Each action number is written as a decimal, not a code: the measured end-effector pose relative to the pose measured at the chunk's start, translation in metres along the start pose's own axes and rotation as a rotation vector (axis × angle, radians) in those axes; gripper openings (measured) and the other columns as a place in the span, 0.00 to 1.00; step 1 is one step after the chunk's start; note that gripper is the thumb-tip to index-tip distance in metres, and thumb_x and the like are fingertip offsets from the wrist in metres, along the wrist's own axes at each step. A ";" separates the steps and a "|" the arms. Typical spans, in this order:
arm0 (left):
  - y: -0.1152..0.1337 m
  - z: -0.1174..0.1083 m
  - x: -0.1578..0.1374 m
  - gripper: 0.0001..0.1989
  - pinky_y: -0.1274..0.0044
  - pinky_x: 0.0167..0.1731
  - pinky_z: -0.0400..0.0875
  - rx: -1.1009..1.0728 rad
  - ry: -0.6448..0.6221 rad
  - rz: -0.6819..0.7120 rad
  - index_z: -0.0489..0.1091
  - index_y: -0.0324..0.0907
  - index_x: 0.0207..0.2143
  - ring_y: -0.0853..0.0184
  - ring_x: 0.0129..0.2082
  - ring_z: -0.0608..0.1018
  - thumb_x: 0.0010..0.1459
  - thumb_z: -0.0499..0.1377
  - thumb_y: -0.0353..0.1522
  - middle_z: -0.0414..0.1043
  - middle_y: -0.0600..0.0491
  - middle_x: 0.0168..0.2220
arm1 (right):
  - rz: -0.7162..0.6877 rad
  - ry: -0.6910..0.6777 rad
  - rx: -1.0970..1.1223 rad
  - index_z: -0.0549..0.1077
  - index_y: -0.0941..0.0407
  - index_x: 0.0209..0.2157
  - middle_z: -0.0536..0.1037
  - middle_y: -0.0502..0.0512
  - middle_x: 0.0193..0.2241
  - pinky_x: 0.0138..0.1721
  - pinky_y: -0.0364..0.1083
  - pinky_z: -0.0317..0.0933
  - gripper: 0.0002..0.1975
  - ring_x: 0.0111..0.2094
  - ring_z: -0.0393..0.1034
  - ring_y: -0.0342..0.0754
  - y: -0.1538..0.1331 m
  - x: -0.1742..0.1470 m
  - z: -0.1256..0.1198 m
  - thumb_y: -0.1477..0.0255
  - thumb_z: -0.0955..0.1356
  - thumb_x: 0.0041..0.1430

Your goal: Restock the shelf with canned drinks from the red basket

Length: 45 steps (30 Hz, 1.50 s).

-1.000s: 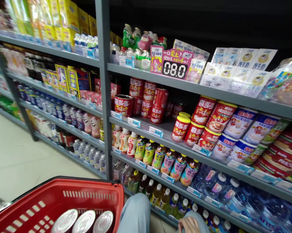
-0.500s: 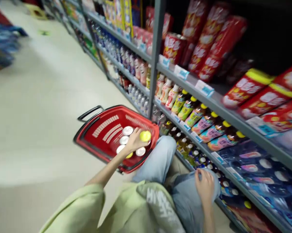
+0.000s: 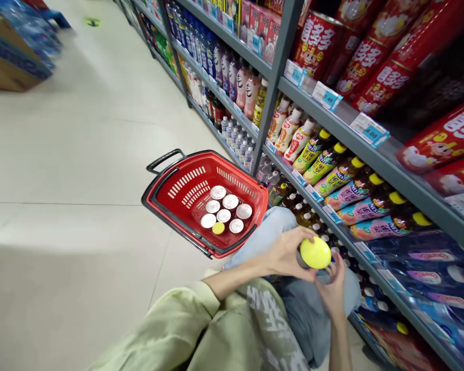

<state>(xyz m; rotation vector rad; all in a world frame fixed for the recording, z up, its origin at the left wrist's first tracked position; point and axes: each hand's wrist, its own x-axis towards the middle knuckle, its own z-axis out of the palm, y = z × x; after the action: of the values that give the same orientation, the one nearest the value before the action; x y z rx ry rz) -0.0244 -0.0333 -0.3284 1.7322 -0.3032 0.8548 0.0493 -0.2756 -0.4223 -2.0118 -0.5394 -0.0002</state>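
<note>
Over my knees, my left hand [image 3: 289, 252] is wrapped round a can with a yellow lid [image 3: 315, 253], its round top facing up toward me. From the other side the curled fingers of my right hand [image 3: 333, 288] press against the can's right edge. Most of the can's side is hidden by the lid and my fingers. To the left, a red shopping basket [image 3: 170, 178] stands on the floor by my knee. Inside it are several cans with silver tops [image 3: 230, 201] and one smaller round yellow top [image 3: 218, 228].
Grey shelving [image 3: 270, 111] runs along my right with bottled drinks [image 3: 324, 161] and red cans [image 3: 319, 44]. Large water packs [image 3: 420, 278] fill a lower shelf. Pale floor tiles [image 3: 81, 206] lie to the left. A cardboard carton [image 3: 13, 56] with bottles stands at the far left.
My left hand has lifted the yellow-lidded can out of the basket and brought it right, over my knees. My right hand has left my knee and come to the can.
</note>
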 end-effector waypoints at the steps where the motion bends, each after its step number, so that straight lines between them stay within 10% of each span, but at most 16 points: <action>1: -0.003 0.008 -0.003 0.33 0.68 0.47 0.76 -0.047 -0.025 -0.032 0.63 0.43 0.49 0.58 0.48 0.80 0.41 0.70 0.40 0.76 0.43 0.51 | 0.020 -0.020 0.041 0.56 0.55 0.69 0.69 0.71 0.63 0.50 0.56 0.72 0.50 0.52 0.75 0.59 -0.001 -0.003 0.005 0.59 0.78 0.49; 6: -0.007 0.017 0.005 0.36 0.70 0.46 0.76 -0.155 -0.053 -0.192 0.66 0.44 0.49 0.59 0.44 0.82 0.35 0.72 0.38 0.78 0.47 0.47 | 0.067 -0.012 0.173 0.72 0.56 0.52 0.83 0.60 0.39 0.38 0.53 0.77 0.31 0.37 0.80 0.58 -0.007 -0.006 0.031 0.62 0.77 0.47; 21: -0.115 0.029 0.030 0.31 0.70 0.51 0.73 -0.628 -0.004 -0.720 0.68 0.49 0.61 0.61 0.47 0.80 0.57 0.62 0.49 0.78 0.50 0.51 | 0.347 -0.129 0.663 0.79 0.38 0.36 0.84 0.59 0.33 0.35 0.69 0.70 0.15 0.29 0.79 0.68 -0.007 0.045 0.101 0.50 0.75 0.45; 39: -0.114 0.021 0.039 0.27 0.72 0.47 0.76 -0.843 -0.105 -0.894 0.77 0.50 0.55 0.59 0.49 0.80 0.51 0.66 0.43 0.78 0.51 0.56 | 0.333 -0.356 0.979 0.76 0.54 0.30 0.68 0.51 0.15 0.20 0.48 0.55 0.38 0.16 0.58 0.46 -0.026 0.046 0.083 0.31 0.66 0.44; 45: -0.115 0.030 0.038 0.21 0.74 0.40 0.77 -0.780 -0.089 -0.894 0.79 0.48 0.50 0.61 0.46 0.80 0.58 0.60 0.45 0.78 0.51 0.55 | 0.370 -0.298 0.898 0.76 0.62 0.35 0.66 0.50 0.15 0.26 0.49 0.58 0.46 0.20 0.64 0.46 -0.021 0.039 0.069 0.35 0.50 0.58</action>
<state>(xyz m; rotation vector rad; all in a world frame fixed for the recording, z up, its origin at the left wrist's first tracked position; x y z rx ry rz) 0.0824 -0.0127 -0.3901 0.9844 0.0967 -0.0278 0.0613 -0.1944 -0.4296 -1.1954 -0.2596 0.6616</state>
